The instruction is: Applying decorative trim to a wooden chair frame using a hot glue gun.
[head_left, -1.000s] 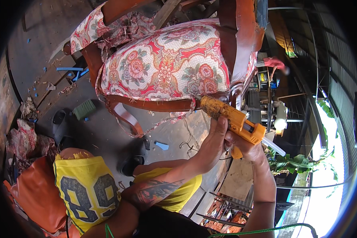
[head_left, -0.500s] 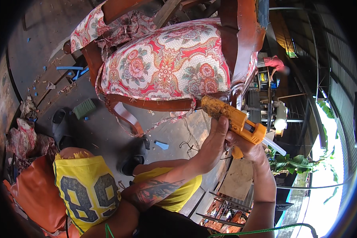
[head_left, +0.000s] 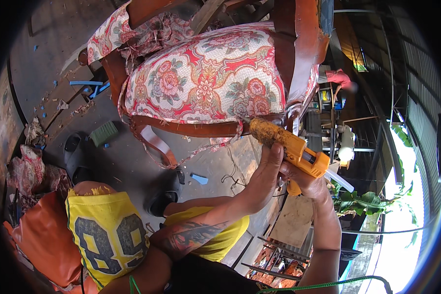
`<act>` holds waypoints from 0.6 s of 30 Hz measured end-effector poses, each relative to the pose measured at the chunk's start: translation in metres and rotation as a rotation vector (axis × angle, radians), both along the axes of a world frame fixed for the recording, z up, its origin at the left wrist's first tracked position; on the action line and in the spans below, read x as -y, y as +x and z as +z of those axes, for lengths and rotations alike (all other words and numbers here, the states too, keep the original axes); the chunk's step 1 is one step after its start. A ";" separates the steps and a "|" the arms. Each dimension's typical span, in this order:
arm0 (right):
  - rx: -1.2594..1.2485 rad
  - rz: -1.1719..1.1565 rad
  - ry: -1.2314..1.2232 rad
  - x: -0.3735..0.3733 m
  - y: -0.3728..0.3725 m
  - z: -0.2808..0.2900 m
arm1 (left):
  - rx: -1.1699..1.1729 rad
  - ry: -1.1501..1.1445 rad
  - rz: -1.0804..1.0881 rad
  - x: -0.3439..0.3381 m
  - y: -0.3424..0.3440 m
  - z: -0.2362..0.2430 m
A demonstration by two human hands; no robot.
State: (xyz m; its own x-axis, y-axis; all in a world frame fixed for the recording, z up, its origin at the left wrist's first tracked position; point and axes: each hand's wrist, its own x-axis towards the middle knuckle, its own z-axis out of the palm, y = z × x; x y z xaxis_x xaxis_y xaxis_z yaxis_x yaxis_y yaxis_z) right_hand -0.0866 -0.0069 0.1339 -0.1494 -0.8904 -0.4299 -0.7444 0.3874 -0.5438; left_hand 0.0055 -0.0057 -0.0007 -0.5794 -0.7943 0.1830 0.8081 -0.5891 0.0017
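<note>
My left hand (head_left: 263,179) and my right hand (head_left: 304,181) are closed on a yellow, grime-stained glue gun (head_left: 291,149), with a pale glue stick (head_left: 340,180) poking from its back. Its tip is at the lower edge of a floral-covered seat (head_left: 201,78), along the brown wooden rail (head_left: 186,128) of a chair; whether it touches cannot be told. Frayed fabric strips hang from that edge, and more torn floral fabric (head_left: 154,32) shows at the back of the chair.
Blue offcuts (head_left: 85,83) and a green block (head_left: 103,134) lie on the floor. Orange material (head_left: 34,228) and scrap fabric (head_left: 29,174) are at left. A person in red (head_left: 338,77) bends by cluttered shelves at right. A green cord (head_left: 353,282) crosses the bottom.
</note>
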 end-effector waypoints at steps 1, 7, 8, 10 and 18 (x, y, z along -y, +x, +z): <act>-0.008 0.013 -0.004 0.000 0.000 0.001 | -0.008 0.006 -0.011 0.000 -0.001 0.000; 0.002 0.011 -0.012 -0.001 0.001 0.000 | -0.024 0.023 0.037 -0.001 0.001 0.005; -0.004 0.027 -0.027 -0.001 0.001 0.000 | -0.024 0.016 0.043 0.000 0.001 0.006; 0.001 0.022 -0.020 -0.001 0.001 0.001 | -0.030 0.026 0.061 0.000 0.003 0.009; 0.004 0.022 -0.022 0.000 0.000 0.002 | -0.017 0.044 0.082 0.000 -0.004 0.007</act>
